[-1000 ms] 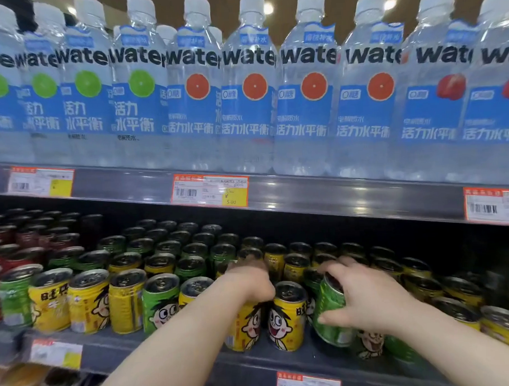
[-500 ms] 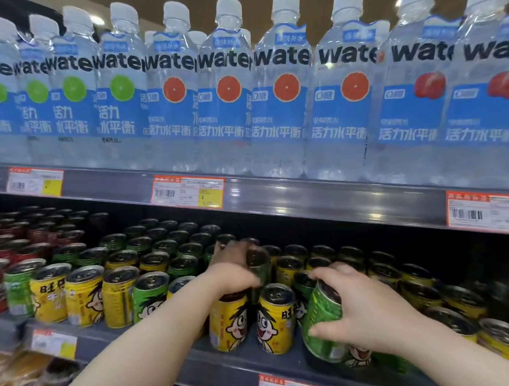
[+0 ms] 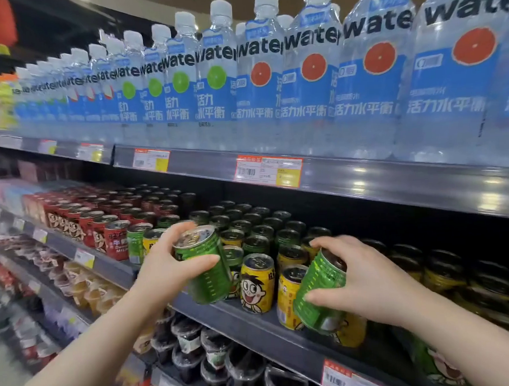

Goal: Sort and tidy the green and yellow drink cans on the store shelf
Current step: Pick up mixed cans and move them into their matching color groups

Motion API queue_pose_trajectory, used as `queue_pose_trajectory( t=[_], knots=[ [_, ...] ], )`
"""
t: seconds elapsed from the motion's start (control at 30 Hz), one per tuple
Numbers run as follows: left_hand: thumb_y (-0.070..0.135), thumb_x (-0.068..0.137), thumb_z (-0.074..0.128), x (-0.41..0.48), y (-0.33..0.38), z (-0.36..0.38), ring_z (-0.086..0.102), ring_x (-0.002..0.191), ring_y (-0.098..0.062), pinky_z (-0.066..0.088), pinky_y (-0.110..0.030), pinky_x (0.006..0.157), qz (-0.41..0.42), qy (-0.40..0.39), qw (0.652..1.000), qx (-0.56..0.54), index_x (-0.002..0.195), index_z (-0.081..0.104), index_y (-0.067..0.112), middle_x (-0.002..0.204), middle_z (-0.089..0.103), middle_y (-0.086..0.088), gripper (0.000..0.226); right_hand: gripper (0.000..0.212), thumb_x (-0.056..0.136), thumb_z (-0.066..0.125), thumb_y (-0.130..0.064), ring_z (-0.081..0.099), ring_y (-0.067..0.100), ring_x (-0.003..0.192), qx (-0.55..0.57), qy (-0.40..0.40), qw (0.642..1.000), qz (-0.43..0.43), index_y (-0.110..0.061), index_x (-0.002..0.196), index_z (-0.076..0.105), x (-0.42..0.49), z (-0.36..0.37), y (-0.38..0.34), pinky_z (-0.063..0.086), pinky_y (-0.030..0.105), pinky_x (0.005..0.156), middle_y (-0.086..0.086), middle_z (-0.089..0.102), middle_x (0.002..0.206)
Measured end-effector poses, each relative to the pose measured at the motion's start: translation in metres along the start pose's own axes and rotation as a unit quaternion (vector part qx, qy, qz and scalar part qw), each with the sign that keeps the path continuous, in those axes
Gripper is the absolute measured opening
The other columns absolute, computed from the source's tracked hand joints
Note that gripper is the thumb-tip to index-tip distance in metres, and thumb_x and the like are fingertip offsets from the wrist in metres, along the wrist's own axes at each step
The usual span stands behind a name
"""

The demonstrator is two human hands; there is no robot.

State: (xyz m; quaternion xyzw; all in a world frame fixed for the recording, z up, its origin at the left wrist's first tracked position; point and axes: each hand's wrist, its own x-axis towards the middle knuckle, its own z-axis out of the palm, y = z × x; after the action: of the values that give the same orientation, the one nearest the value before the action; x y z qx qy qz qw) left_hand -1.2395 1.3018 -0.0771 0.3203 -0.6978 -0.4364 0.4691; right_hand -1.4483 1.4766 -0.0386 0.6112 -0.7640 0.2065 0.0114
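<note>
Looks further left along the shelf (image 3: 247, 328) than a second ago, taking in red cans (image 3: 103, 231) beside the mixed block. Grips a green can (image 3: 207, 270) in the left hand (image 3: 163, 269), fingers and thumb round its body, lifted clear of the front row and tilted; half a second ago, only reaching among can tops. Keeps the second green can (image 3: 319, 295) clasped in the right hand (image 3: 368, 278), tipped, low at the shelf edge beside yellow cans (image 3: 255, 283). Means two greens pulled from the yellows, likely bound for the green rows (image 3: 249, 225) behind.
</note>
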Motion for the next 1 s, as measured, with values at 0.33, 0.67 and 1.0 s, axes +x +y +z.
queue_pose_trajectory(
  t=[0.33, 0.67, 1.0],
  knots=[
    [0.017, 0.069, 0.082, 0.017, -0.059, -0.056, 0.058, 0.099, -0.022, 0.048, -0.038, 0.083, -0.078, 0.045, 0.995, 0.031, 0.118, 0.044, 0.031, 0.115, 0.058, -0.002, 0.063, 0.083, 0.061, 0.075, -0.057, 0.051, 0.012, 0.116, 0.051, 0.043, 0.998, 0.01, -0.03, 0.132, 0.041, 0.088, 0.031, -0.047, 0.044, 0.028, 0.098, -0.006, 0.05, 0.131],
    [0.015, 0.067, 0.083, 0.077, -0.074, -0.058, 0.056, 0.096, -0.007, 0.044, -0.034, 0.085, -0.038, -0.064, 0.997, 0.009, 0.11, 0.047, 0.035, 0.107, 0.055, 0.014, 0.059, 0.082, 0.066, 0.07, -0.06, 0.047, 0.013, 0.121, -0.054, -0.057, 0.996, 0.034, -0.032, 0.134, 0.036, 0.13, 0.076, -0.088, 0.044, 0.03, 0.097, -0.009, 0.045, 0.137],
    [0.03, 0.055, 0.085, 0.104, -0.09, -0.05, 0.059, 0.096, -0.007, 0.05, -0.035, 0.082, -0.014, -0.187, 0.982, 0.004, 0.102, 0.05, 0.043, 0.102, 0.06, 0.016, 0.06, 0.085, 0.067, 0.068, -0.059, 0.042, 0.019, 0.121, -0.174, -0.063, 0.978, 0.094, -0.026, 0.136, 0.032, 0.123, 0.103, -0.085, 0.045, 0.035, 0.096, -0.004, 0.046, 0.133]
  ],
)
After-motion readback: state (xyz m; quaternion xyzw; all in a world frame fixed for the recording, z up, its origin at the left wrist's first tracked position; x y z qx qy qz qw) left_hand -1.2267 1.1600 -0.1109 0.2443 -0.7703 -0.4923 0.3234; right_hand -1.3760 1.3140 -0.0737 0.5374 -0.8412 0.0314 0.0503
